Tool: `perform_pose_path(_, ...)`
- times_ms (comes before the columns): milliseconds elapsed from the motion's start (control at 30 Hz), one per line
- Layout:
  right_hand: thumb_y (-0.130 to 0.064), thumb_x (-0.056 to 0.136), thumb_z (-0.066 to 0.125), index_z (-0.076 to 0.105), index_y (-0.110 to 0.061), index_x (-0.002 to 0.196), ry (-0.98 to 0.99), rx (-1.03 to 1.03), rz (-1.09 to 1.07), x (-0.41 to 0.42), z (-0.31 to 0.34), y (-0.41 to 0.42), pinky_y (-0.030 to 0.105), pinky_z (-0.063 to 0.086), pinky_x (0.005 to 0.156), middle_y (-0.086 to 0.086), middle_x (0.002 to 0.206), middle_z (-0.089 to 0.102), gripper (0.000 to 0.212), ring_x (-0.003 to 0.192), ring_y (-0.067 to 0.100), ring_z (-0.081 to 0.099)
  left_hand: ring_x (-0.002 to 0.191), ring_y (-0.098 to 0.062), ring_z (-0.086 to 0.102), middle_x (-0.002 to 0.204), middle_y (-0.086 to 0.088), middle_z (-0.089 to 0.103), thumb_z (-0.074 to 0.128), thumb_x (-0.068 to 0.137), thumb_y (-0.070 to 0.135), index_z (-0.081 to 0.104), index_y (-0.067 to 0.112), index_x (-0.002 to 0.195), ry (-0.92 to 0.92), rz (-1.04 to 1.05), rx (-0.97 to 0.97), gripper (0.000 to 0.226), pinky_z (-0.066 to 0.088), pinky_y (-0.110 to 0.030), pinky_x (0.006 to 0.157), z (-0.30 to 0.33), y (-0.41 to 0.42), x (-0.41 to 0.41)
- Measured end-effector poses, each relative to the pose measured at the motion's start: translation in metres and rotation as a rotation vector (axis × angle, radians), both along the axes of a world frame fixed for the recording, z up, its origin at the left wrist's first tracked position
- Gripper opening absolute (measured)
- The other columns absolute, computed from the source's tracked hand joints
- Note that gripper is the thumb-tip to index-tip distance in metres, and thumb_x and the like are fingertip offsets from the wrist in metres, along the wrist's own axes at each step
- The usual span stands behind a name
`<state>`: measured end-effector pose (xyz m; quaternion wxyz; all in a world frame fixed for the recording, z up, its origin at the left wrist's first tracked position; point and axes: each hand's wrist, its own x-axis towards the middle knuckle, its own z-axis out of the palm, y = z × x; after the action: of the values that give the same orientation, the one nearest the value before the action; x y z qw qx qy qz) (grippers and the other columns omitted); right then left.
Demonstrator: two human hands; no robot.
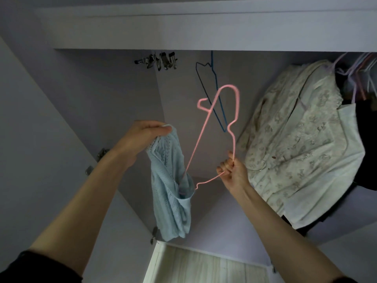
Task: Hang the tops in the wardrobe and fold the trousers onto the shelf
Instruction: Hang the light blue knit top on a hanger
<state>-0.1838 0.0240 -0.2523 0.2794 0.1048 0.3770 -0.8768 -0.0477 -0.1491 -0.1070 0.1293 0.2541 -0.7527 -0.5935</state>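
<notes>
Left hand [142,137] gripping blue top [173,186], right hand [232,170] pinching pink hanger [216,127] — seemingly inside it

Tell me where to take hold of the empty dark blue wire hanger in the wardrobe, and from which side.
Grip the dark blue wire hanger on its long straight edge, reaching up from below. It hangs free and bare, edge-on, with open space around it; the cream lace blouse hangs apart to its right. Lift to unhook.

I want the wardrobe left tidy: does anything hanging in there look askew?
Yes. The cream floral blouse hangs slanted and bunched against the garments at the right, and the empty blue hanger dangles tilted. The clip hangers look orderly.
</notes>
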Motion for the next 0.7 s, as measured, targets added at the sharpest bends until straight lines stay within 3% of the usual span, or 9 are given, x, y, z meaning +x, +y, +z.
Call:
perform_pose_path(133, -0.007, 0.095, 0.047, 0.043, -0.017, 0.066, 0.078, 0.2, 0.035, 0.002, -0.012, -0.006, 0.023, 0.016, 0.047, -0.01, 0.035, 0.023, 0.031, 0.03, 0.004, 0.018, 0.07, -0.012, 0.067, 0.078, 0.001, 0.072, 0.069, 0.082, 0.017, 0.072, 0.019, 0.079, 0.037, 0.135, -0.018, 0.005, 0.052, -0.024, 0.069, 0.011, -0.006, -0.001)
perform_pose_path(233, -0.013, 0.094, 0.054, 0.041, -0.018, 0.063, 0.165, 0.338, 0.034, -0.005, -0.011, 0.002, 0.024, 0.016, 0.048, -0.012, 0.037, 0.025, 0.034, 0.032, 0.003, 0.02, 0.068, -0.011, 0.063, 0.081, -0.002, 0.068, 0.067, 0.083, 0.015, 0.07, 0.013, 0.088, -0.004, 0.254, -0.075, 0.006, 0.05, -0.021, 0.062, 0.006, -0.02, 0.003)
perform_pose_path(333, -0.017, 0.093, 0.057, 0.038, -0.019, 0.054, 0.346, 0.527, 0.037, -0.01, -0.004, 0.006, 0.022, 0.022, 0.048, -0.012, 0.036, 0.028, 0.044, 0.034, 0.001, 0.024, 0.067, -0.013, 0.059, 0.08, -0.006, 0.065, 0.066, 0.084, 0.012, 0.069, 0.008, 0.094, -0.062, 0.266, -0.102, 0.011, 0.048, -0.018, 0.057, -0.007, -0.024, 0.005)
perform_pose_path(433, -0.02, 0.09, 0.062, 0.04, -0.019, 0.044, 0.529, 0.704, 0.009, -0.013, 0.004, 0.007, 0.016, 0.03, 0.045, -0.012, 0.033, 0.035, 0.051, 0.033, 0.001, 0.033, 0.052, -0.004, 0.057, 0.068, -0.001, 0.06, 0.064, 0.084, 0.008, 0.067, 0.008, 0.088, -0.044, 0.322, -0.107, 0.005, 0.043, -0.01, 0.045, -0.019, -0.023, 0.003)
perform_pose_path(500, -0.021, 0.089, 0.062, 0.041, -0.02, 0.038, 0.609, 0.746, 0.003, -0.018, 0.008, 0.012, 0.018, 0.03, 0.045, -0.011, 0.032, 0.036, 0.055, 0.033, 0.001, 0.033, 0.041, 0.001, 0.053, 0.064, 0.0, 0.057, 0.063, 0.084, 0.005, 0.065, 0.009, 0.084, -0.023, 0.389, -0.092, 0.004, 0.038, -0.007, 0.038, -0.024, -0.027, 0.003)
perform_pose_path(567, -0.022, 0.09, 0.061, 0.045, -0.017, 0.033, 0.666, 0.784, 0.022, -0.025, 0.011, 0.019, 0.022, 0.028, 0.048, -0.011, 0.032, 0.036, 0.059, 0.033, 0.002, 0.033, 0.047, -0.007, 0.053, 0.063, 0.0, 0.056, 0.063, 0.085, 0.006, 0.064, 0.009, 0.083, -0.03, 0.438, -0.073, 0.004, 0.038, -0.007, 0.037, -0.028, -0.031, 0.004)
perform_pose_path(633, -0.024, 0.09, 0.061, 0.05, -0.021, 0.034, 0.712, 0.8, 0.032, -0.03, 0.014, 0.027, 0.019, 0.027, 0.045, -0.011, 0.032, 0.035, 0.058, 0.033, 0.003, 0.031, 0.051, -0.009, 0.052, 0.062, 0.0, 0.056, 0.064, 0.085, 0.006, 0.064, 0.01, 0.078, -0.029, 0.459, -0.07, 0.007, 0.04, -0.007, 0.039, -0.035, -0.033, 0.006)
perform_pose_path(700, -0.025, 0.09, 0.061, 0.05, -0.022, 0.034, 0.755, 0.799, 0.039, -0.03, 0.015, 0.032, 0.015, 0.025, 0.041, -0.011, 0.033, 0.033, 0.057, 0.034, 0.003, 0.029, 0.042, -0.002, 0.052, 0.06, 0.0, 0.056, 0.063, 0.084, 0.006, 0.065, 0.01, 0.081, -0.006, 0.467, -0.077, 0.006, 0.041, -0.009, 0.04, -0.041, -0.031, 0.005)
